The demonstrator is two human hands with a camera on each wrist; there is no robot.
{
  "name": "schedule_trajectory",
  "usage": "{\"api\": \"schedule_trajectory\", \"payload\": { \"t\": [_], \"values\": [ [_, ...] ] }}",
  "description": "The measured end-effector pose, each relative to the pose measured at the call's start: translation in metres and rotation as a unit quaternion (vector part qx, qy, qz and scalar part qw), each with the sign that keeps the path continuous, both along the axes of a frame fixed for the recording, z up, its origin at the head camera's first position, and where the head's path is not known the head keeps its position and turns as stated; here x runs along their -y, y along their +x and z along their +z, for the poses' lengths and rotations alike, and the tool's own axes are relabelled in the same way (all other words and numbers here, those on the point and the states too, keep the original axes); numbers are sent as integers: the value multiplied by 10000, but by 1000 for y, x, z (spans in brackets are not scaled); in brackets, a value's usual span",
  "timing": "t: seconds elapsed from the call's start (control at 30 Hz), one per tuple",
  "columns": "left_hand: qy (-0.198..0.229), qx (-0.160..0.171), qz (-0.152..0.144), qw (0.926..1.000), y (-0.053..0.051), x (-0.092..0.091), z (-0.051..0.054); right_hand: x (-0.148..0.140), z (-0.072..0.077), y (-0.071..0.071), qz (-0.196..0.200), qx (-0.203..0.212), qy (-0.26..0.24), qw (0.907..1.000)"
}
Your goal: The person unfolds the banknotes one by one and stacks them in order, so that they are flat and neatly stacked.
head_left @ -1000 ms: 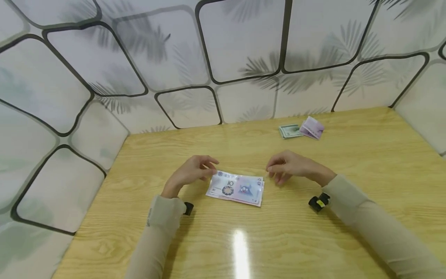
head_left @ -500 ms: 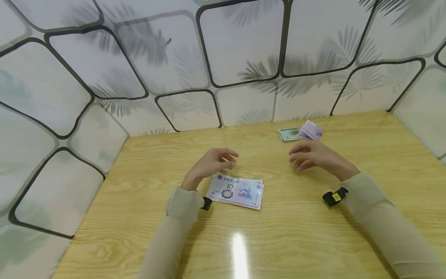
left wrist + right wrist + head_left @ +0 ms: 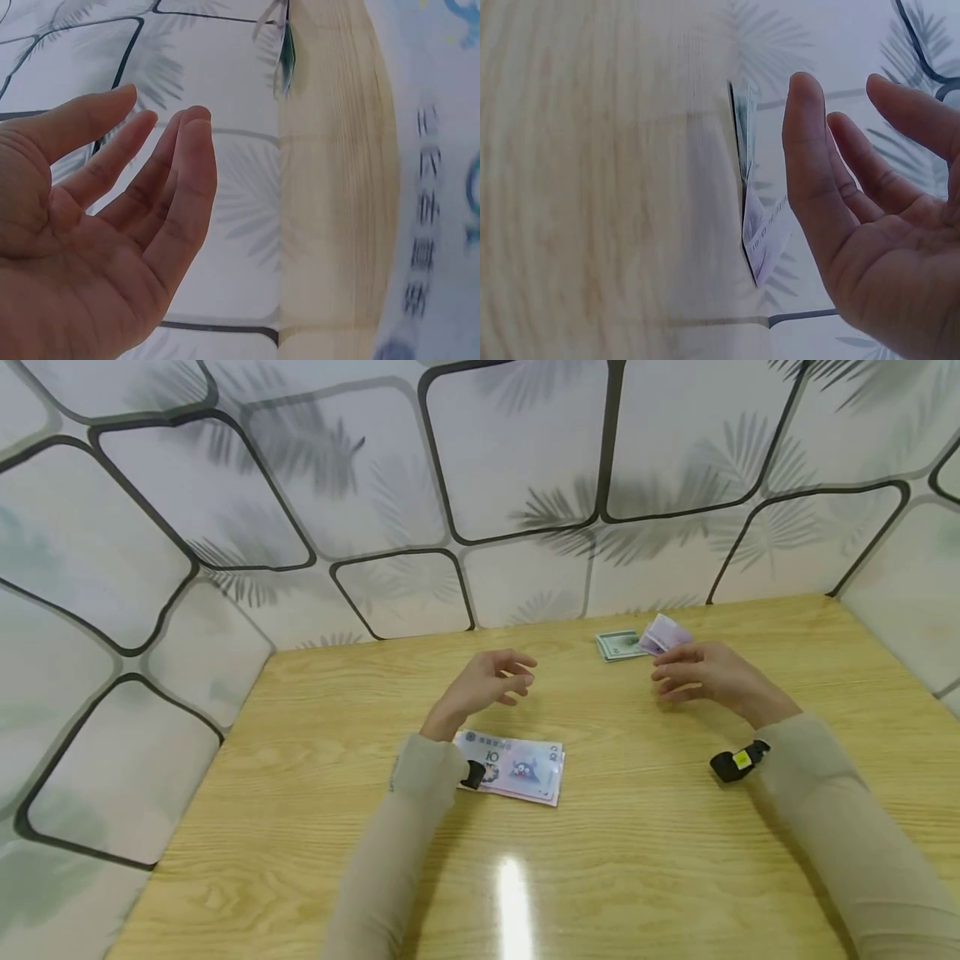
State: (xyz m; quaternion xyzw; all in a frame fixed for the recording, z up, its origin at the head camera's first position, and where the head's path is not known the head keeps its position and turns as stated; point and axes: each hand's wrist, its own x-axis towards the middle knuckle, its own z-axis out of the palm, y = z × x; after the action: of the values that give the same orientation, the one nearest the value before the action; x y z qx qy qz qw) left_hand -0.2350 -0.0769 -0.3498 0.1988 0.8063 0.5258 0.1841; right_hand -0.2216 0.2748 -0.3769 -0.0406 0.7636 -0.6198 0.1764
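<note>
- Banknotes (image 3: 521, 767) lie stacked near the centre; the left hand (image 3: 486, 681), at their edge a second ago, hangs beyond them, fingers loosely bent, empty.
- Right hand (image 3: 708, 677) has moved farther right, close to purple notes (image 3: 663, 633) and green notes (image 3: 619, 645), also empty; work seems shifted there.
</note>
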Motion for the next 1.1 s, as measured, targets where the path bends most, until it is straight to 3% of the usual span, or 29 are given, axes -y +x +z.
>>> {"api": "schedule_trajectory", "payload": {
  "t": [0.4,0.63,0.87,1.1],
  "values": [
    [449,189,215,9986,-10,-31,-6,-22,-1,-9,-289,199,-616,9975],
    [646,539,247,9961,-16,-47,-12,-29,-2,-10,-361,195,-513,9978],
    [769,801,241,9935,-20,-65,-15,-37,-3,-12,-508,285,-905,9942],
    [921,1018,442,9895,-24,-79,-15,-47,-2,-17,-649,168,-676,9955]
  ]
}}
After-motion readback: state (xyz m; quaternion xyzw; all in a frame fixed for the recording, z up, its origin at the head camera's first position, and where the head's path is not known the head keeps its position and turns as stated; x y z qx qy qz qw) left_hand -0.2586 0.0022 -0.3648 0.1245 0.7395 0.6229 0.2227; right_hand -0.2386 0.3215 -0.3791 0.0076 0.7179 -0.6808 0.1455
